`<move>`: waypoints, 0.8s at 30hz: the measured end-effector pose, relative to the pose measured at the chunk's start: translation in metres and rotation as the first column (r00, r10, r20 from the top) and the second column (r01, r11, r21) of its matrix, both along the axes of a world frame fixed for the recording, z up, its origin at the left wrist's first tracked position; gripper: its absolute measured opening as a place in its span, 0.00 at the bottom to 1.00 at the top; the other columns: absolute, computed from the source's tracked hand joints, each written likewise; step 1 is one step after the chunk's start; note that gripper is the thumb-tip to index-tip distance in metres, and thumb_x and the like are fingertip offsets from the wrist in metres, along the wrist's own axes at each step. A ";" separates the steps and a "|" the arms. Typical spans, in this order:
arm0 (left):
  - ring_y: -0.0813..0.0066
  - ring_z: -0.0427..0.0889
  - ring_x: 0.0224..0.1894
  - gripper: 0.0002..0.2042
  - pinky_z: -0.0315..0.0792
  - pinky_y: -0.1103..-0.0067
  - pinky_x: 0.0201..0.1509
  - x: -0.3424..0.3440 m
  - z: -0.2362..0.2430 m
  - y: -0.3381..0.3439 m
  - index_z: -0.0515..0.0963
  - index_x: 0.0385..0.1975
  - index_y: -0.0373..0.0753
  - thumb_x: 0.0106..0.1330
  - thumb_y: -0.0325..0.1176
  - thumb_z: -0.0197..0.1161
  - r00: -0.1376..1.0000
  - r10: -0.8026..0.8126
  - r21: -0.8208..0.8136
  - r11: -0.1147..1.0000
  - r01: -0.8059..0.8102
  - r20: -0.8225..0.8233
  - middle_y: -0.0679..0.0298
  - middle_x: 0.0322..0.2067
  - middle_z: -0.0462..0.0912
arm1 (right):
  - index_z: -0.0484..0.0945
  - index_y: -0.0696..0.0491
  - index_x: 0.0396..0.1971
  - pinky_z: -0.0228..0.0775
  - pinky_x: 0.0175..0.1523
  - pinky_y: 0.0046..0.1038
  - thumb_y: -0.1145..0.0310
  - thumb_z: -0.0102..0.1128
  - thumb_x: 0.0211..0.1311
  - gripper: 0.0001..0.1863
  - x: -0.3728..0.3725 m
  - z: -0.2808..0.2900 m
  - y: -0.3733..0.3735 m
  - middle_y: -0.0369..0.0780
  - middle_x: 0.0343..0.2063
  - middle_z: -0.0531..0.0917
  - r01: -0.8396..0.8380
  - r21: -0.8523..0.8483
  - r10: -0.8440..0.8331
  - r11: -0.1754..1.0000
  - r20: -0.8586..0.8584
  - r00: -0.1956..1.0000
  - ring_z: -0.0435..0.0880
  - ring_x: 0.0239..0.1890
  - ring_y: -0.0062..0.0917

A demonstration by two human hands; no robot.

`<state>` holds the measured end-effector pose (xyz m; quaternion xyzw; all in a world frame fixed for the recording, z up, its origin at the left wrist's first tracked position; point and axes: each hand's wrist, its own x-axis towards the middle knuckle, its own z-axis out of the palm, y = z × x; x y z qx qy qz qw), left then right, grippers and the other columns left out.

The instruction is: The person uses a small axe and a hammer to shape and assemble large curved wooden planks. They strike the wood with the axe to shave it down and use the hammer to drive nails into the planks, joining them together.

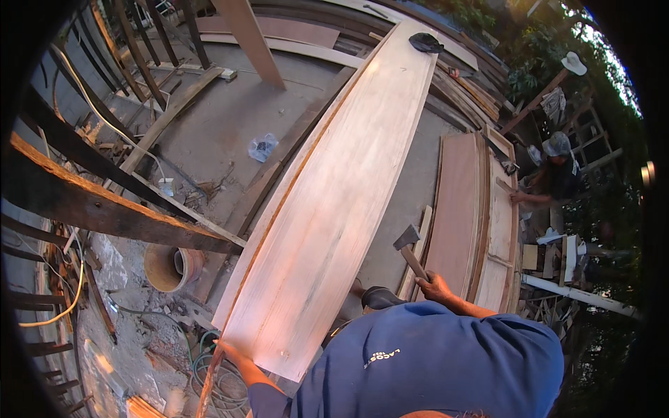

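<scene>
A long pale wooden plank stretches from near my lower left toward the far top, with a brown strip along its left side. My left hand grips the plank at its near left corner; its fingertips are partly hidden. A thin reddish-brown strip of wood hangs down beside that hand. My right hand is closed round the wooden handle of a hatchet, held up to the right of the plank, its metal head apart from the wood. The plank shows a black bag-like bundle at its far end.
Stacked panels lie to the right, where another person has a hand on a wooden frame. Dark curved timbers rise at left. Near them are a round bucket, coiled hose and a plastic bag.
</scene>
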<state>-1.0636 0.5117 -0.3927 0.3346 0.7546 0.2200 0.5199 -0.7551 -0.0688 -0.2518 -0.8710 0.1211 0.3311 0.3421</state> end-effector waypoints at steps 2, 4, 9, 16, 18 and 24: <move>0.58 0.81 0.53 0.36 0.71 0.64 0.63 -0.011 -0.013 0.009 0.80 0.54 0.34 0.74 0.67 0.50 0.999 0.017 -0.032 0.999 -0.015 0.050 0.54 0.51 0.83 | 0.76 0.54 0.35 0.64 0.26 0.29 0.55 0.64 0.72 0.17 -0.006 -0.013 -0.005 0.31 0.20 0.73 0.060 0.031 -0.060 0.998 0.013 0.998 0.71 0.21 0.18; 0.60 0.79 0.54 0.35 0.69 0.64 0.65 -0.025 -0.032 0.019 0.79 0.55 0.36 0.75 0.67 0.49 0.987 0.062 -0.056 0.997 -0.054 0.148 0.57 0.52 0.82 | 0.76 0.54 0.34 0.64 0.26 0.30 0.56 0.65 0.71 0.16 -0.013 -0.009 -0.003 0.31 0.20 0.73 0.110 0.037 -0.110 0.993 -0.003 0.994 0.71 0.21 0.17; 0.66 0.75 0.57 0.31 0.63 0.66 0.70 -0.084 -0.107 0.068 0.77 0.56 0.42 0.78 0.65 0.44 -0.044 0.647 -0.644 0.748 -0.162 0.762 0.64 0.53 0.80 | 0.79 0.59 0.42 0.70 0.30 0.36 0.53 0.62 0.73 0.21 -0.016 -0.026 -0.012 0.37 0.25 0.79 -0.033 -0.031 0.033 0.999 0.006 0.999 0.77 0.25 0.24; 0.69 0.72 0.58 0.35 0.64 0.68 0.67 -0.066 -0.091 0.068 0.76 0.57 0.44 0.74 0.72 0.45 0.880 0.023 -0.163 0.985 0.062 0.474 0.66 0.54 0.78 | 0.79 0.60 0.42 0.72 0.31 0.38 0.53 0.62 0.74 0.21 0.010 -0.013 0.037 0.40 0.24 0.80 -0.111 -0.073 0.108 0.991 -0.039 0.993 0.79 0.25 0.26; 0.68 0.72 0.58 0.37 0.64 0.68 0.68 -0.043 -0.050 0.054 0.76 0.57 0.44 0.73 0.74 0.45 0.906 -0.080 -0.145 0.977 0.153 0.415 0.65 0.53 0.78 | 0.79 0.61 0.42 0.72 0.31 0.38 0.53 0.62 0.73 0.22 0.017 -0.016 0.035 0.41 0.24 0.81 -0.142 -0.071 0.140 0.987 -0.041 0.989 0.80 0.25 0.26; 0.66 0.75 0.56 0.42 0.66 0.67 0.67 -0.037 -0.023 0.048 0.74 0.62 0.38 0.71 0.75 0.48 0.922 -0.214 0.016 0.975 0.220 0.324 0.63 0.54 0.80 | 0.80 0.62 0.40 0.74 0.37 0.40 0.53 0.64 0.71 0.22 0.020 -0.031 0.048 0.44 0.26 0.83 -0.191 -0.076 0.194 0.979 0.023 0.981 0.83 0.29 0.30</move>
